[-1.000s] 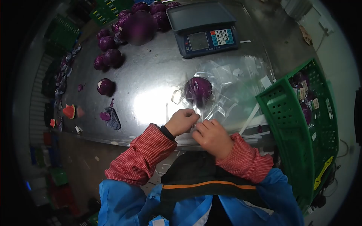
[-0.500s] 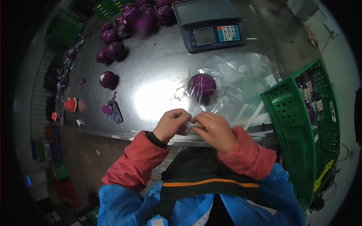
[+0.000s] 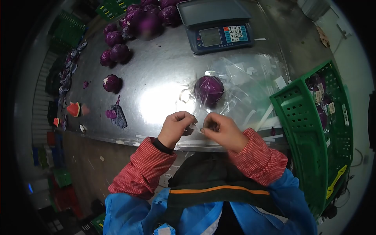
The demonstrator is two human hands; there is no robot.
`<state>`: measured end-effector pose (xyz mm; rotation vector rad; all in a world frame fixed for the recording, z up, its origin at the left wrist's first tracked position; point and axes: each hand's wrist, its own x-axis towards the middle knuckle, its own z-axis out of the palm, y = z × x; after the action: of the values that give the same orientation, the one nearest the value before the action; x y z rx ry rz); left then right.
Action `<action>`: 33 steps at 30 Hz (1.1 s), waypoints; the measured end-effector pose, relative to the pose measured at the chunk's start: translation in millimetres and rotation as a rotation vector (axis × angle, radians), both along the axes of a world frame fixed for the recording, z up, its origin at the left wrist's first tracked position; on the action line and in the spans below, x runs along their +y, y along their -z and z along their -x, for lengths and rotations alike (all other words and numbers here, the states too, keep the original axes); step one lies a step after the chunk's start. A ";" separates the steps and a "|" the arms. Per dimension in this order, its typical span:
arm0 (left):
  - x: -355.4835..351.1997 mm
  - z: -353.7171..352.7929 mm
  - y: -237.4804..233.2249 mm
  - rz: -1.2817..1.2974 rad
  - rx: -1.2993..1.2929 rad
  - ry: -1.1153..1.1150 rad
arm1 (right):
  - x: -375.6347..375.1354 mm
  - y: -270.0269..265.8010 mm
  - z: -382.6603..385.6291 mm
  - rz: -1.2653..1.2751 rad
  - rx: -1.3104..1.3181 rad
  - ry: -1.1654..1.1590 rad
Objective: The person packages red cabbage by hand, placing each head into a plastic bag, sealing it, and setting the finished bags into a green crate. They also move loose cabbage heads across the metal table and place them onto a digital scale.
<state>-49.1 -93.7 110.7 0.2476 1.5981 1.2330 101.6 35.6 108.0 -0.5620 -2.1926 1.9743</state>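
Above the table's near edge, my left hand pinches a small whitish piece, perhaps a label or a bit of film. My right hand is closed in a pinch at the piece's right end, thumb and forefinger together. Just beyond both hands a red cabbage rests on the metal table, with clear plastic film over and around it. Neither hand touches the cabbage.
A digital scale stands at the back. Several red cabbages lie at the back left, and a loose leaf lies nearer. On the right, a green crate holds wrapped cabbages. White strips lie near it.
My right hand's fingers have drawn slightly away from my left hand and curled, and the whitish piece shows between them. The cabbage and film look unmoved.
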 end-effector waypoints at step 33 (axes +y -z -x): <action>2.0 -30.2 -1.5 -0.075 -0.023 -0.040 | 7.5 -0.4 -14.7 -0.094 0.020 -0.060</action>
<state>-18.9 -91.6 112.1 0.2487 1.5453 1.3235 116.3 43.1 108.3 -0.4661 -2.3018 1.8845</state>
